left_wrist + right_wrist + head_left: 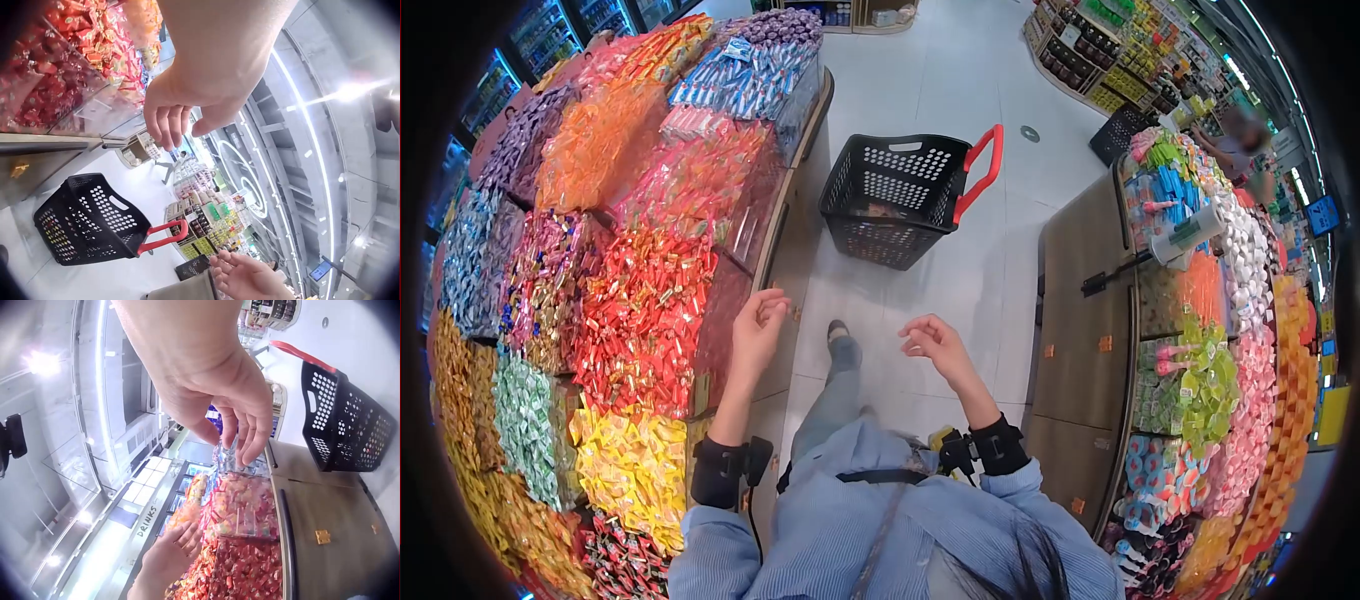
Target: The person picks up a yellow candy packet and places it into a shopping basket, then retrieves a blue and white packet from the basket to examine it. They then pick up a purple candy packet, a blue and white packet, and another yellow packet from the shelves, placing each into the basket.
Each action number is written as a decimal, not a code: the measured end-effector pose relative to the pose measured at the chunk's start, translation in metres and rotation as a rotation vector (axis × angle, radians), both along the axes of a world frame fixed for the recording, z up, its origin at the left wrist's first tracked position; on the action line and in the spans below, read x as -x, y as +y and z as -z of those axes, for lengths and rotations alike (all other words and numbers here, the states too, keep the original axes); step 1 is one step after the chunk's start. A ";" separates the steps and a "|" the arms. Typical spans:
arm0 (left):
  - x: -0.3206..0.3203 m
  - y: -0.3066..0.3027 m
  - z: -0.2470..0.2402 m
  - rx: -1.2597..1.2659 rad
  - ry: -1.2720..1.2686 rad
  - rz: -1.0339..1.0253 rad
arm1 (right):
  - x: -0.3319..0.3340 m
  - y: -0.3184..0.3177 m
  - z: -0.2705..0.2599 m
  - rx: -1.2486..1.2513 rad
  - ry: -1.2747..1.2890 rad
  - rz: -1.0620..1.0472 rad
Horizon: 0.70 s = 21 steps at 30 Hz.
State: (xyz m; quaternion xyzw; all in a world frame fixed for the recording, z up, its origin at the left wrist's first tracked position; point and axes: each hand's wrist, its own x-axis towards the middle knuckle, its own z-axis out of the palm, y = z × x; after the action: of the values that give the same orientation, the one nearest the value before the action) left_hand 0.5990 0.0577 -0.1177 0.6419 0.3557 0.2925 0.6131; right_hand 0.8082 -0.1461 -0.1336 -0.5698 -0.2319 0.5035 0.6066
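Both hands hang in the air with nothing in them. In the head view the left hand [757, 335] is beside the bin of red-wrapped candies [645, 310], its fingers loosely bent. The right hand [938, 348] is over the aisle floor, fingers relaxed and slightly curved. Ahead of both hands stands a black perforated shopping basket [880, 235] with a raised red handle [990, 180]; a small item lies inside, too unclear to name. Each wrist view shows loosely bent fingers of the left hand [200, 94] and the right hand [219, 394], touching nothing.
Candy bins line the left side, with yellow [635, 470] and orange [595, 150] wrapped sweets. A wooden counter [1080, 350] with more sweets runs along the right. Pale tiled floor [910, 60] lies between them. Another person stands at the upper right, behind the right-hand display.
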 end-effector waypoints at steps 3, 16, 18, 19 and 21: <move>-0.029 0.030 0.012 0.016 0.024 -0.013 | -0.029 0.033 0.011 0.023 -0.001 0.016; -0.184 0.179 0.069 0.292 0.071 0.093 | -0.157 0.205 0.080 0.225 0.046 0.084; -0.209 0.205 0.065 0.305 0.094 0.131 | -0.171 0.225 0.091 0.274 0.078 0.080; -0.216 0.211 0.063 0.310 0.103 0.134 | -0.177 0.230 0.097 0.297 0.088 0.071; -0.226 0.219 0.066 0.331 0.103 0.129 | -0.189 0.240 0.104 0.307 0.095 0.073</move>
State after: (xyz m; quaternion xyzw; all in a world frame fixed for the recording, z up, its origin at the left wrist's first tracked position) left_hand 0.8251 0.2769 -0.1833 0.5680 0.3878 0.1568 0.7088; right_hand 0.9970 0.0936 -0.2378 -0.6393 -0.1026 0.5372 0.5405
